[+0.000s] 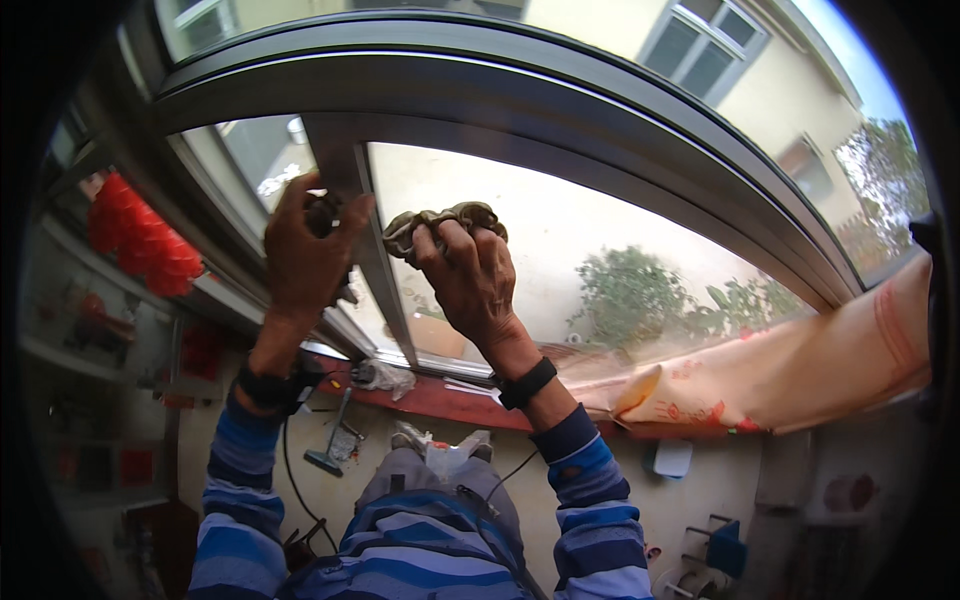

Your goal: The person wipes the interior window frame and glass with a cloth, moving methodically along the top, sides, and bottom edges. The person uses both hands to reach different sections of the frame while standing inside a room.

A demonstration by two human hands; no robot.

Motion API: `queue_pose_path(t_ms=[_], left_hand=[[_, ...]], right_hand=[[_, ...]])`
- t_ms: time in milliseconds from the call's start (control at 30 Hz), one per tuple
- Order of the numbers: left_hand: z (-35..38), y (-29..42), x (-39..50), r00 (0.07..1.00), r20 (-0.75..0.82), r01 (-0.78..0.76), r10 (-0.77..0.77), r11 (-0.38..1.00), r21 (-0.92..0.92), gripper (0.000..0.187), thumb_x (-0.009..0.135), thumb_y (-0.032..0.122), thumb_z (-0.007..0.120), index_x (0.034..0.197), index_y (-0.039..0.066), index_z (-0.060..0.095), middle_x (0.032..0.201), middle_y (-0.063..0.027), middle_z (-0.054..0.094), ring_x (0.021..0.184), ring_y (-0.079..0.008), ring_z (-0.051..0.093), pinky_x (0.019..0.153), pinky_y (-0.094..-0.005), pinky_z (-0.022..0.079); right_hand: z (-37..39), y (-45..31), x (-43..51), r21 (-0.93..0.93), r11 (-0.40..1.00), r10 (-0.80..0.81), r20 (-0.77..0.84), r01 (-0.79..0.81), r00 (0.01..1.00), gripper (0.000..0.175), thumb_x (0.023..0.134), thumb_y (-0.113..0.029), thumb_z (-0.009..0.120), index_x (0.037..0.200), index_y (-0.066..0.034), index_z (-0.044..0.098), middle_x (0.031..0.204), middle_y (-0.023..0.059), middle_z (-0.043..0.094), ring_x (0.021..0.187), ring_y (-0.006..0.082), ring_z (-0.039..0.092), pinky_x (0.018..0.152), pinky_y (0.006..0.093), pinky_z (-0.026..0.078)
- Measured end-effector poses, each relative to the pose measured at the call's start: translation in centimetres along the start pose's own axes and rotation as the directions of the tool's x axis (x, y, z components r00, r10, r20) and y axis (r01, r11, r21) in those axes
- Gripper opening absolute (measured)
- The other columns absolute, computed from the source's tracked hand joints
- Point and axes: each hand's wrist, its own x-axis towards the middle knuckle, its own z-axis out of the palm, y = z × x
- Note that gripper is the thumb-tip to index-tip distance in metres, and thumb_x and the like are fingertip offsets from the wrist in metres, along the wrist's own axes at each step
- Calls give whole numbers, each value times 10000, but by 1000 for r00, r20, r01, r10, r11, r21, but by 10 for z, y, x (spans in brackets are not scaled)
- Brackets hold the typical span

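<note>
My right hand presses a crumpled olive-brown cloth to the glass pane of a window, beside its upright frame bar. My left hand is raised left of that bar, in front of the narrower pane. Its thumb and fingers curl around a dark bunched item, blurred and partly hidden by the hand; I cannot tell what it is. A brown-grey metal frame curves over both hands.
Below the window runs a red sill with a crumpled clear plastic bag. A printed peach-coloured sheet covers its right side. Red decorations hang at left. On the floor are a broom and a blue stool.
</note>
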Motion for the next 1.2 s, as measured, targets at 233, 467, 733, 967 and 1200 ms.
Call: queue_pose_path(t_ms=[233, 467, 733, 967, 1200], left_hand=[[11, -7, 11, 998, -2, -66, 67, 996, 63, 439, 932, 433, 840, 1077, 54, 672, 948, -75, 723, 850, -185, 700, 774, -349, 558], [14, -25, 12, 994, 5, -105, 105, 991, 89, 395, 1012, 390, 768, 1144, 32, 665, 977, -35, 683, 886, -127, 608, 823, -292, 511], [11, -52, 14, 999, 44, 12, -12, 1000, 7, 422, 1013, 369, 770, 1212, 13, 661, 1065, -61, 713, 1010, -156, 646, 943, -317, 507], [6, -82, 20, 999, 9, -53, 53, 998, 27, 368, 1025, 334, 759, 1190, 17, 674, 1026, -52, 720, 982, -137, 644, 875, -309, 525], [0, -96, 22, 989, 63, -132, 132, 991, 0, 355, 1032, 306, 755, 1231, 24, 673, 1083, -60, 698, 994, -125, 620, 852, -278, 519]], right_hand=[[-70, 72, -21, -174, 978, 94, -120, -114, 988, 461, 796, -116, 802, 1242, -187, 707, 1186, 52, 601, 980, 273, 623, 790, 415, 551], [-165, 174, -69, -284, 917, 208, -260, -280, 943, 570, 894, -178, 732, 1414, 8, 591, 1330, 183, 613, 1227, 384, 527, 1078, 493, 427], [-293, 319, -170, -511, 707, 422, -250, -488, 872, 449, 932, -223, 641, 1310, 17, 606, 1278, 237, 633, 1176, 437, 573, 1043, 509, 439], [-396, 403, -225, -727, 593, 379, -129, -347, 917, 427, 891, -71, 636, 1306, 17, 587, 1268, 238, 629, 1190, 465, 581, 1089, 527, 450], [-393, 402, -198, -503, 590, 589, -268, -632, 763, 380, 857, -11, 603, 1225, 77, 637, 1217, 268, 675, 1112, 415, 664, 1027, 478, 517]])
